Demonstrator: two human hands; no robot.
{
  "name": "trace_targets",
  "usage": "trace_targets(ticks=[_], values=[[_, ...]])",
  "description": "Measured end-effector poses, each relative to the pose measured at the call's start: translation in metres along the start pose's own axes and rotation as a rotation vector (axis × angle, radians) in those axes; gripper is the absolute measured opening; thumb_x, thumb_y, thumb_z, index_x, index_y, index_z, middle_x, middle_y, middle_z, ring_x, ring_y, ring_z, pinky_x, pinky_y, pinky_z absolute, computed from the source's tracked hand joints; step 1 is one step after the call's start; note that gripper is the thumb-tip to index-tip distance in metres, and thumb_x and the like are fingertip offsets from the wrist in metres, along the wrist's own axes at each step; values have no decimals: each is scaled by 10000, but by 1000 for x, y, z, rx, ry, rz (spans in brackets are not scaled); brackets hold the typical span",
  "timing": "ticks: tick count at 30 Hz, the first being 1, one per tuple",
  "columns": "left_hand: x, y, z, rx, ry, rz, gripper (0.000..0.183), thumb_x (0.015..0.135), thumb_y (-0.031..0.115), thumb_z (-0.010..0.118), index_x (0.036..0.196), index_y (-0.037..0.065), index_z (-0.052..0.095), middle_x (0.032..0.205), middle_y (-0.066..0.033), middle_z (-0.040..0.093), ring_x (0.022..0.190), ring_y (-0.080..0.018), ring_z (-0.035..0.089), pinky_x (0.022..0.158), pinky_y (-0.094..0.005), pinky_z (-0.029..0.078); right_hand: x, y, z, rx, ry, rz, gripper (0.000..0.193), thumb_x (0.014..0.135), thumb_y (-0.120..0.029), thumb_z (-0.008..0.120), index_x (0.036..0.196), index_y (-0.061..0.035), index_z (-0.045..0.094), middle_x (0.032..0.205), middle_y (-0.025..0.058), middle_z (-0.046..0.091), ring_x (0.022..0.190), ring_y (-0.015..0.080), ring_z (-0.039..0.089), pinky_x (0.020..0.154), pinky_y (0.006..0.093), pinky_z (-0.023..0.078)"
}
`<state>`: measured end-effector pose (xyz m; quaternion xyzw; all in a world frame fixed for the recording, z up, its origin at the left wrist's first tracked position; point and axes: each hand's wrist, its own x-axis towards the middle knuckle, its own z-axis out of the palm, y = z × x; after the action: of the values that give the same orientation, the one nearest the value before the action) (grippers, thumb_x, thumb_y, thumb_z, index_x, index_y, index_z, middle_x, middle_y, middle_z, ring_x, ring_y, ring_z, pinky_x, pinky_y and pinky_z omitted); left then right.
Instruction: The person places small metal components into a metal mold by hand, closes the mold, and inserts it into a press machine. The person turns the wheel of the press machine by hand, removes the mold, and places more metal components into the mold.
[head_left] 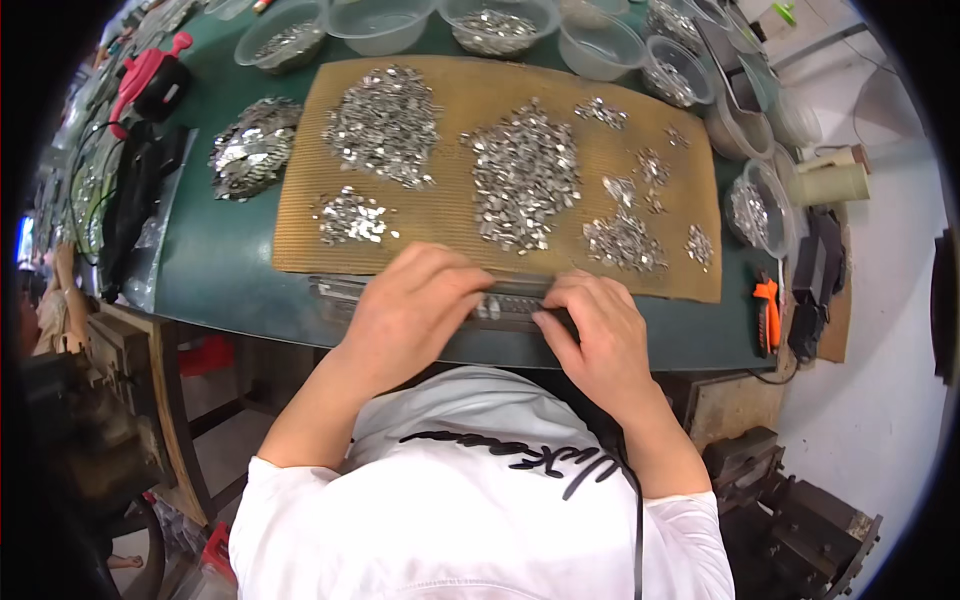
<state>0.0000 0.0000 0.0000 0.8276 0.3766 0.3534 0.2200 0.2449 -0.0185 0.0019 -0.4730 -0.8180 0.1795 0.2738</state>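
Both hands are at a long, narrow dark metal bar lying along the table's near edge, just below the cardboard. Its middle stretch has a row of small shiny segments. My left hand curls over its left part, fingertips bent down on it. On the right part, my right hand grips with thumb in front and fingers behind. The fingers hide much of the bar. Beyond it, a brown ribbed cardboard sheet carries heaps of small silvery metal pieces: a large left heap, a middle heap and several smaller ones.
Plastic bowls, some with metal pieces, line the far and right sides of the green table. A silvery pile sits left of the cardboard. Orange-handled pliers lie at right, a pink-and-black device at far left.
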Motion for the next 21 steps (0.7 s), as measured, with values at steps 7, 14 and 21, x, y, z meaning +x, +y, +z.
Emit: trace_targets(ticks=[7, 14, 21], values=[[-49, -22, -65, 31, 354, -399, 145, 897, 8, 729, 1040, 20, 711, 898, -88, 663, 777, -225, 625, 672, -329, 500, 7, -31, -9, -113, -24, -106, 196, 795, -63, 794, 924, -61, 647, 990, 76, 651, 946, 293, 656, 849, 405, 515], [-59, -45, -69, 185, 244, -265, 125, 885, 42, 739, 1010, 43, 721, 895, -85, 662, 814, -270, 642, 704, -355, 515, 13, -44, 1, -201, -53, -136, 181, 782, -39, 786, 901, -55, 651, 989, 74, 646, 954, 289, 657, 837, 403, 522], [-55, -47, -71, 305, 142, -206, 128, 856, 47, 747, 980, 58, 714, 891, -76, 631, 847, -285, 634, 718, -383, 517, 37, -46, -6, -177, -208, -162, 130, 825, -66, 762, 924, -62, 678, 934, 57, 681, 863, 267, 683, 797, 393, 532]])
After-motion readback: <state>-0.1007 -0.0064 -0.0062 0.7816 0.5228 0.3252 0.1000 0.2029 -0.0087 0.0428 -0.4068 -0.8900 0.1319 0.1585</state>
